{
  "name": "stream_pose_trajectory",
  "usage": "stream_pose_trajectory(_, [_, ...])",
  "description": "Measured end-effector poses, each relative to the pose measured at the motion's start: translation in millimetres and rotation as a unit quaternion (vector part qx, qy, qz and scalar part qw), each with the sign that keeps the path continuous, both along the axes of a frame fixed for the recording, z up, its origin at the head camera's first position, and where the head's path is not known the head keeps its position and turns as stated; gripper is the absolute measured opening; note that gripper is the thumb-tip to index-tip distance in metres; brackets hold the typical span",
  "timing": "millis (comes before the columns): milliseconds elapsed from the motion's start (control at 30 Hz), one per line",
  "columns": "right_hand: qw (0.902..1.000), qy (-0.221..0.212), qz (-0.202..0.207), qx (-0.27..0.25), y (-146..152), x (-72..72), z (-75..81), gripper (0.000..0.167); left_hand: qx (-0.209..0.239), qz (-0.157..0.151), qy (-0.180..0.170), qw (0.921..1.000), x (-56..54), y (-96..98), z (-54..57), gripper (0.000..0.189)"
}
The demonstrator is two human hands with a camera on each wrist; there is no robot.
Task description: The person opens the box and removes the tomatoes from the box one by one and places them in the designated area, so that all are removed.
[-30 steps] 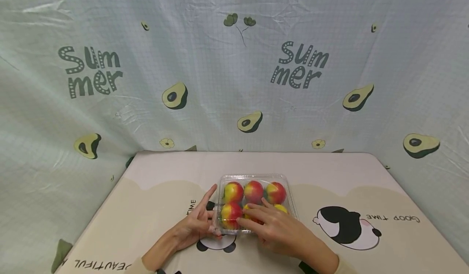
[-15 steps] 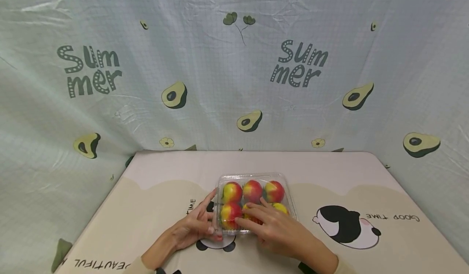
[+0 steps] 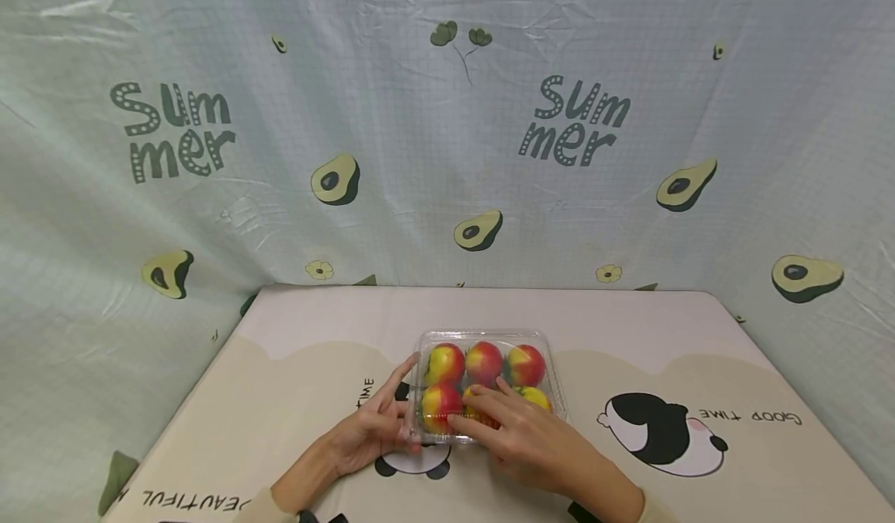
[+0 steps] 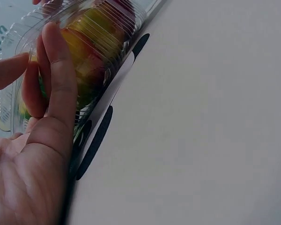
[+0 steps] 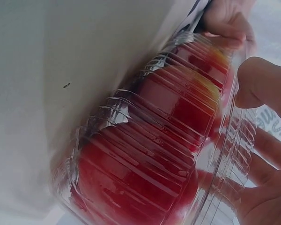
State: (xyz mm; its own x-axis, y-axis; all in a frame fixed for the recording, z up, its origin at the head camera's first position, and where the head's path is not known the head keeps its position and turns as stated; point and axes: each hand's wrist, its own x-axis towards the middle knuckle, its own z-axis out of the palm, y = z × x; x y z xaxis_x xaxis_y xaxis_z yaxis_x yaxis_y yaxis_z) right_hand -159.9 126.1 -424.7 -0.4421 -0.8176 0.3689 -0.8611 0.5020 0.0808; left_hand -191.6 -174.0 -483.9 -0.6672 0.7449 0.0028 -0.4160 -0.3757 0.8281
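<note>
A clear plastic clamshell container (image 3: 489, 335) with a ribbed wall sits on the table, holding several round red-and-yellow apples (image 3: 444, 364). At its left side my left hand (image 3: 363, 434) grips the rim, one finger stretched along the edge. The left wrist view shows the thumb and curled fingers meeting at that rim, one finger (image 4: 61, 79) lying against the wall. My right hand (image 3: 531, 434) rests on the near part of the lid, fingers spread, hiding part of the front row of apples. In the right wrist view its thumb (image 5: 255, 84) lies at the front rim.
The pale tabletop (image 3: 322, 313) carries printed pandas (image 3: 660, 434) and lettering. Behind it hangs a light green curtain (image 3: 405, 103) with avocado prints, also draped along both sides. A dark object shows at the bottom edge beside the left sleeve (image 3: 266, 507).
Both hands stay at the container with almost the same hold. The container's near edge has risen slightly in view; the left index finger has shifted a little along the edge.
</note>
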Motion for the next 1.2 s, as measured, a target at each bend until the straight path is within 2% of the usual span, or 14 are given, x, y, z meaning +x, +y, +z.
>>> stream_pose_trajectory(200, [1.0000,0.004,0.007,0.000,0,-0.8,-0.5,0.064,-0.002,0.008,0.016,0.9998,-0.8,0.9,-0.6,0.107])
stream_pose_trajectory(400, [0.9998,0.014,0.003,-0.011,-2,-2.1,-1.2,0.054,-0.036,0.029,0.058,0.9972,-2.3,2.2,-1.6,0.108])
stream_pose_trajectory(533, [0.9997,0.020,0.001,-0.017,-3,-2.7,-1.0,0.052,-0.051,0.032,0.070,0.9957,-2.1,1.9,-1.7,0.108])
stream_pose_trajectory(767, [0.9991,0.023,0.015,-0.033,-1,-5.2,0.6,0.053,-0.053,0.026,0.048,0.9971,-1.4,0.8,0.4,0.107])
stream_pose_trajectory(900, [0.9993,0.013,0.013,-0.034,3,-6.4,3.4,0.061,-0.048,0.025,0.026,0.9982,-1.5,0.8,1.6,0.106])
stream_pose_trajectory(1067, [0.9993,-0.027,-0.027,0.000,11,-6.2,9.3,0.080,-0.042,0.025,0.015,0.9987,-1.6,0.8,1.6,0.104])
stream_pose_trajectory(1200, [0.9949,-0.069,-0.068,0.029,17,-6.7,14.9,0.090,-0.033,0.021,0.015,0.9991,-1.8,-0.3,1.2,0.103])
